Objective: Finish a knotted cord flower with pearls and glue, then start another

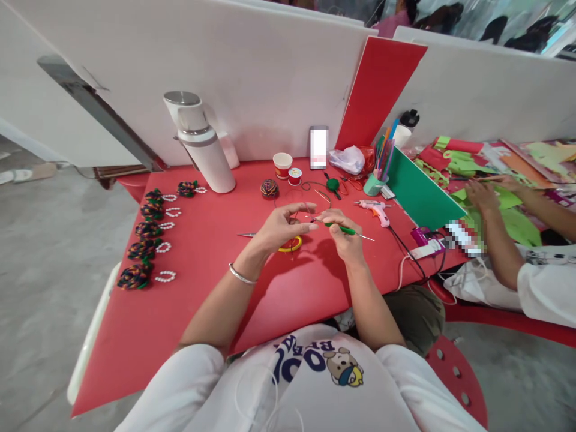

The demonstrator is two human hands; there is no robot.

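Observation:
My right hand [345, 235] grips a crochet hook [344, 229] by its green handle. My left hand [284, 227] is raised above the table beside it, its fingers curved and a thin reddish strand of yarn [309, 210] running up from its fingertips. The tip of the hook meets the yarn between the two hands; the small piece worked there is too small to make out. Partly hidden under my left hand lie scissors [290, 245] with yellow handles, the blade pointing left. A ball of multicoloured yarn [269, 189] rests just beyond.
Several dark yarn bundles with bead loops [148, 230] line the left side. A white thermos [204, 150], a paper cup [282, 165] and a green yarn ball [333, 184] stand farther back. Right are a pink glue gun [375, 211], a green divider [423, 186] and a co-worker's hands [483, 197].

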